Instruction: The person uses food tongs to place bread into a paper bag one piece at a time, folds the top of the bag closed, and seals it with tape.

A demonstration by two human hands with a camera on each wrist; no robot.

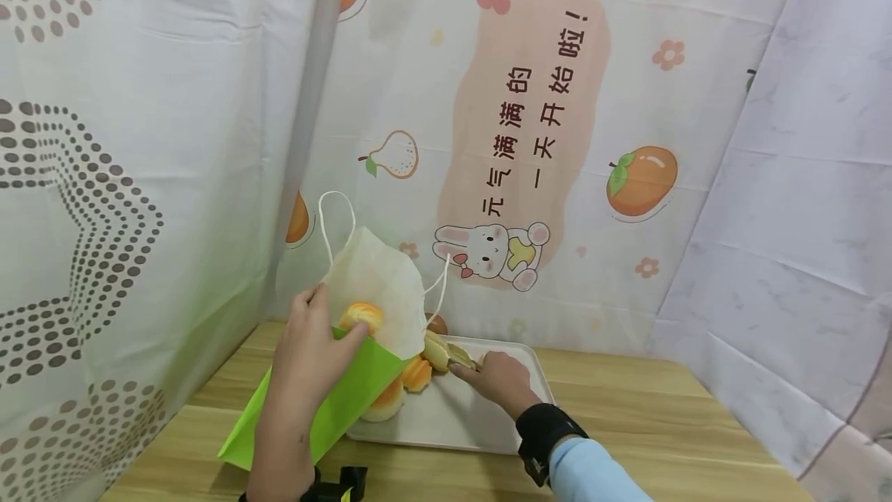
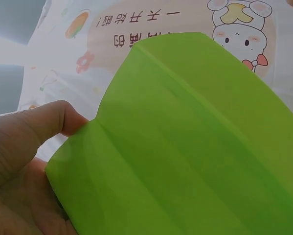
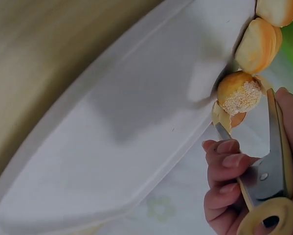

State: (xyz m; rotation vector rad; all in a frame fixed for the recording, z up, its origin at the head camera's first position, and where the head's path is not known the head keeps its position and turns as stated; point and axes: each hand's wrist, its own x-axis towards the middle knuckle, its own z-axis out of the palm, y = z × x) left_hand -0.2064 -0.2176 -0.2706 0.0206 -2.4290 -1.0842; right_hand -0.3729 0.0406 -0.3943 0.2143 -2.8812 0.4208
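Green paper bag point(image 1: 355, 397) tilted at the left end of a white tray point(image 1: 467, 417), with breads and tongs point(image 3: 266, 174) about it.
Left of the tray, the left hand point(image 1: 313, 339) pinches the bag's rim between thumb and fingers; the bag's pale lining shows, and white string handles point(image 1: 334, 192) stick out from its mouth. One orange-striped roll point(image 1: 364, 316) sits in that mouth, near the thumb. Along the tray's left side lie a pale-based bun point(image 1: 385, 403), an orange piece point(image 1: 416, 374) and yellowish bread point(image 1: 435, 351). Over the tray, right of these, the right hand point(image 1: 503, 379) has its fingers wrapped around the tongs, whose tips reach the breads; I cannot tell whether they grip one. Wooden tabletop point(image 1: 627, 409) extends right of the tray; printed cloth point(image 1: 627, 84) hangs behind it.
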